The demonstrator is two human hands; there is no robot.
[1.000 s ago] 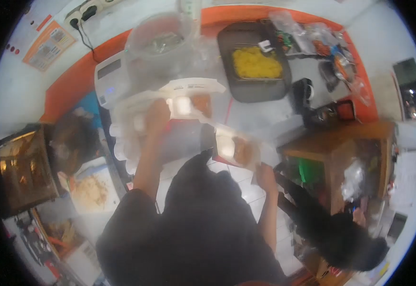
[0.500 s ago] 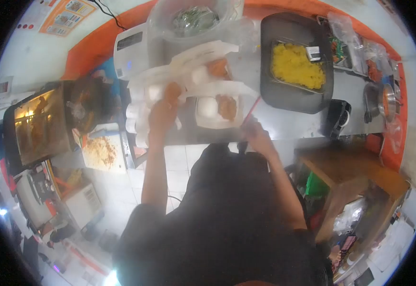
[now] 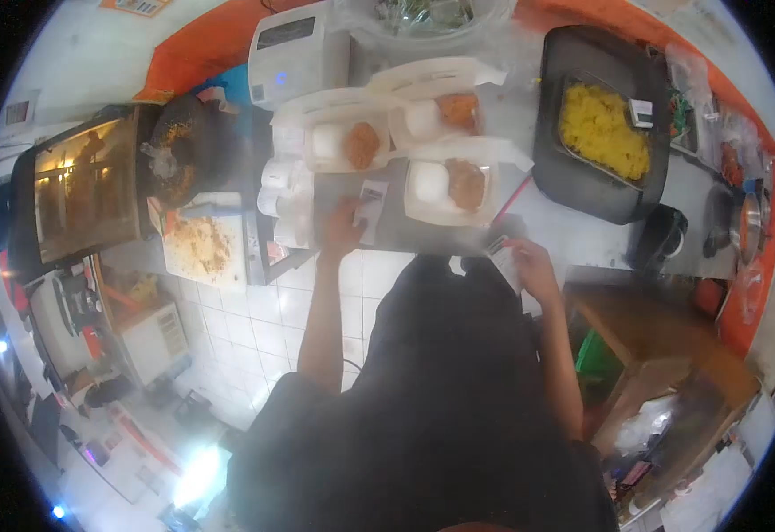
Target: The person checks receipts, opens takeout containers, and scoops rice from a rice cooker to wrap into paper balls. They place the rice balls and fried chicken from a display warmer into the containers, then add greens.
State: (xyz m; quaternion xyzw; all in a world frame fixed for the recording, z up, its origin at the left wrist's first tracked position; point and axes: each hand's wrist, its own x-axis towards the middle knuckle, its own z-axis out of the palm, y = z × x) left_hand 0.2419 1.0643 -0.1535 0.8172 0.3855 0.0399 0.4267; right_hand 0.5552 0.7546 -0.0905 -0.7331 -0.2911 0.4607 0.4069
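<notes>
My left hand (image 3: 343,229) is at the counter's front edge, its fingers closed on a small printed paper slip (image 3: 370,211). Over on the right, my right hand (image 3: 531,266) pinches another printed slip (image 3: 503,257) close to my body. Between them sits an open takeaway box (image 3: 414,215) with a white rice mound (image 3: 429,183) and a brown piece of food (image 3: 466,185). Two similar open boxes stand behind it: a left box (image 3: 327,165) and a back box (image 3: 402,140). A thin red stick (image 3: 513,199) lies beyond my right hand.
Stacked white cups (image 3: 287,199) stand left of the boxes, with a white label printer (image 3: 300,55) behind. A dark tray (image 3: 551,168) of yellow food is on the right, near a black device (image 3: 662,232). A stained cutting board (image 3: 201,248) lies at left.
My left hand has drawn back from the left box toward the counter edge and now holds a slip. My right hand has moved slightly away from the red stick. The camera view has shifted.
</notes>
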